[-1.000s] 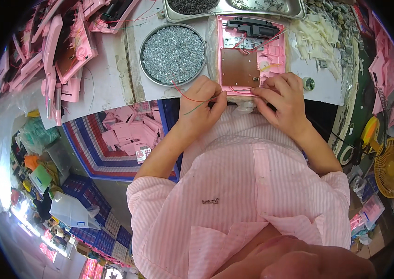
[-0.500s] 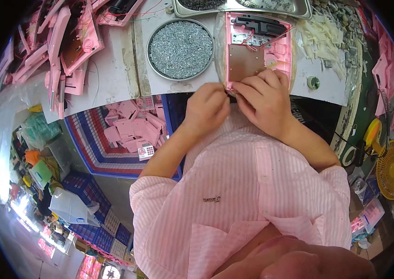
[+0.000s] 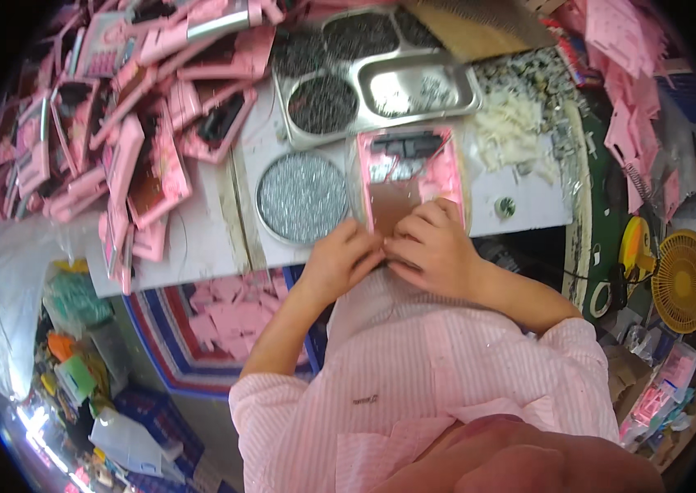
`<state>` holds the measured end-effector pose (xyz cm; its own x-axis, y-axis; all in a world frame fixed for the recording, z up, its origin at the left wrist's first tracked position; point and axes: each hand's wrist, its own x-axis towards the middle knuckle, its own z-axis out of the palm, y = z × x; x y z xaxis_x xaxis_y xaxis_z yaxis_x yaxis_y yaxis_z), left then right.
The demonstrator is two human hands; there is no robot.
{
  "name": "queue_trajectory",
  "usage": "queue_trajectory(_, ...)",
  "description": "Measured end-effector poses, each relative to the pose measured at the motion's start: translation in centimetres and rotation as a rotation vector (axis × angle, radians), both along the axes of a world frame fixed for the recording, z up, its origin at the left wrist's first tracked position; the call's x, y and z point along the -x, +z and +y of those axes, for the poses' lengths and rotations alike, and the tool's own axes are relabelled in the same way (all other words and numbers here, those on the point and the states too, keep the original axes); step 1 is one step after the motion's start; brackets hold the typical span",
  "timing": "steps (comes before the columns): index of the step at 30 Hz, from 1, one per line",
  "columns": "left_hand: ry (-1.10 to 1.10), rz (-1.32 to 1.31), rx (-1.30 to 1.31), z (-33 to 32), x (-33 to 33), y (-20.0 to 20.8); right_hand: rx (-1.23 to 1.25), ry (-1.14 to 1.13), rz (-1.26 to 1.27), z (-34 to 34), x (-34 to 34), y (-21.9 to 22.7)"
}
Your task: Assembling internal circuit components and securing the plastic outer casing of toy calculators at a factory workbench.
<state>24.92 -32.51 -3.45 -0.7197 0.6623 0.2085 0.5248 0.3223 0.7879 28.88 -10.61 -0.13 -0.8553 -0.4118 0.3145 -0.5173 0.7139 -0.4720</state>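
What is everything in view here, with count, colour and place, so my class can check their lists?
table: one, white, centre
case: one, pink, at the table's near edge
board: one, brown, inside the case
dish: one, silver, left of case
bits: uncounted, silver, in dish
tray: one, silver, beyond case
pieces: uncounted, whitish, right of case
pink parts: uncounted, mostly pink, piled left
crate: one, blue-white-red, below table
fan: one, yellow, far right
clutter: uncounted, mixed, lower left, partly blurred
shirt: one, striped pale pink, below hands
left hand: one, bare, at case's near left corner
right hand: one, bare, over case's near end
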Motion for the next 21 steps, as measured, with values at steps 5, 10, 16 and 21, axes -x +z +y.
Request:
queue_trajectory(5,-0.062,0.012,-0.007,-0.4,0.1,-0.1,0.151,-0.166,0.287,12.0,10.3,6.8)
queue_trajectory(10,-0.089,0.029,0.016,0.4,0.6,1.1,0.136,-0.446,0.262,23.0,28.1,11.4)
queue_trajectory(16,-0.060,-0.051,0.044,0.4,0.3,1.2,-0.002,-0.277,0.704,19.7,44.5,14.6)
queue_trajectory(21,-0.010,-0.044,0.049,0.1,-0.4,0.9,-0.309,-0.349,0.979,15.7,46.1,15.5)
